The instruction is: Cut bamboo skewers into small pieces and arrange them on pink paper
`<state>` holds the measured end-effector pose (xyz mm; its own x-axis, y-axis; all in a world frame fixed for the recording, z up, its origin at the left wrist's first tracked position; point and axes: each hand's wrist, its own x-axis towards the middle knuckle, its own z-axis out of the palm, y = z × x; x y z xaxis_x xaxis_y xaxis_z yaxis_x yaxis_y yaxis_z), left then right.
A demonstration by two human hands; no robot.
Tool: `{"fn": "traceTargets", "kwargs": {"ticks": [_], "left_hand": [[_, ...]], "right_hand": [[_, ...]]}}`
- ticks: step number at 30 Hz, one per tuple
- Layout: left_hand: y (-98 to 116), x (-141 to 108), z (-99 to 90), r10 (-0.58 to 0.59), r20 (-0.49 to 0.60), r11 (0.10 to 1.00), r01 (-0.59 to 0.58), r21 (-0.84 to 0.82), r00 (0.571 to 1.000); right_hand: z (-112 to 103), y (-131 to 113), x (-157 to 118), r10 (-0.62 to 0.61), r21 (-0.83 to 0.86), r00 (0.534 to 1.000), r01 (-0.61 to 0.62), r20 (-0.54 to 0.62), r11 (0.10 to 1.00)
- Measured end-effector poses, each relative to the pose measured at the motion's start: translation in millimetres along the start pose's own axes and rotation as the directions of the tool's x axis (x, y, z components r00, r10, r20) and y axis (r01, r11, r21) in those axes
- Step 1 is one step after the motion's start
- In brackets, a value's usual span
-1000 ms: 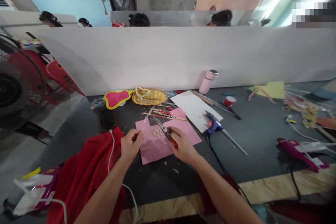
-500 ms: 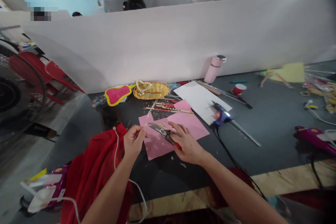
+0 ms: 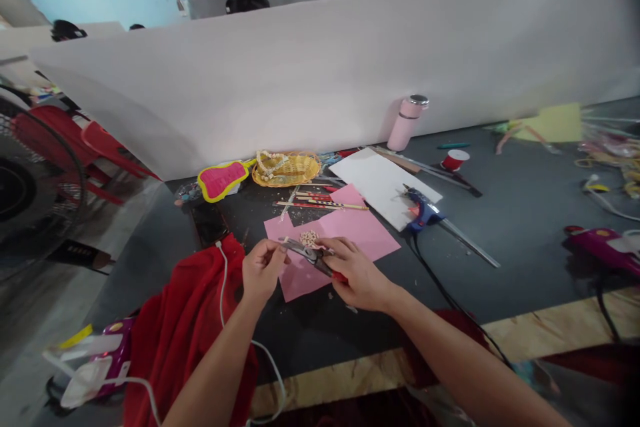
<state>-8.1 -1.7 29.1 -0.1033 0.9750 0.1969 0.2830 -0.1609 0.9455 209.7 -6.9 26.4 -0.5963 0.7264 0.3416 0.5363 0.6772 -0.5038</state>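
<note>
Hands (image 3: pixel 360 273), shears (image 3: pixel 311 255) over pink paper (image 3: pixel 370 233) — dark tabletop (image 3: pixel 520 213), white partition (image 3: pixel 300 80), fan (image 3: pixel 20 187)

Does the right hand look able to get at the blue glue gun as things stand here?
Likely yes for reach, though the right hand is occupied by red-handled shears; nothing tall stands between it and the blue glue gun.

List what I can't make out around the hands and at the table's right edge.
All in the head view:
- Small piece at the left hand: too small to identify, partly covered by fingertips and the cutter.
- Cutter handles: mostly hidden by the right hand.
- Pale bits over the pink paper: too small and crowded to count.
- Purple tool: cut off by the picture's right edge.
</note>
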Motion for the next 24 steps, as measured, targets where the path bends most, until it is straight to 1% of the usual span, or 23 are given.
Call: {"fn": "traceTargets", "kwargs": {"ticks": [5, 10, 12, 16, 18, 21, 24], "left_hand": [[0, -1, 0.6, -0.013, -0.013, 1.000, 0.013, -0.001, 1.000], [0, -1, 0.4, 0.013, -0.010, 1.000, -0.013, 0.007, 1.000], [0, -1, -0.3, 0.024, -0.010, 1.000, -0.023, 0.014, 1.000], [-1, -4, -2.1, 0.074, -0.011, 0.995, -0.073, 0.062, 0.997], [-1, -6, -2.7, 0.097, 0.003, 0.992, -0.097, 0.080, 0.995], [-1, -9, -2.7, 0.110, 0.026, 0.987, -0.112, 0.115, 0.994], [0, -10, -2.0, 0.121, 0.033, 0.982, -0.124, 0.143, 0.992]], "right_hand": [[3, 1, -1, -0.027, 0.062, 0.999, 0.029, -0.024, 0.998], [7, 3, -1, -0.023, 0.092, 0.999, 0.027, -0.039, 0.995], [10, 4, -2, 0.002, 0.116, 0.998, 0.004, -0.055, 0.993], [15, 6, -4, 0.108, 0.185, 0.989, -0.088, -0.100, 0.979], [15, 6, -4, 0.116, 0.174, 0.990, -0.101, -0.080, 0.980], [11, 4, -2, 0.105, 0.121, 0.994, -0.105, 0.003, 0.987], [8, 2, -1, 0.151, 0.081, 0.987, -0.156, 0.061, 0.984]]}}
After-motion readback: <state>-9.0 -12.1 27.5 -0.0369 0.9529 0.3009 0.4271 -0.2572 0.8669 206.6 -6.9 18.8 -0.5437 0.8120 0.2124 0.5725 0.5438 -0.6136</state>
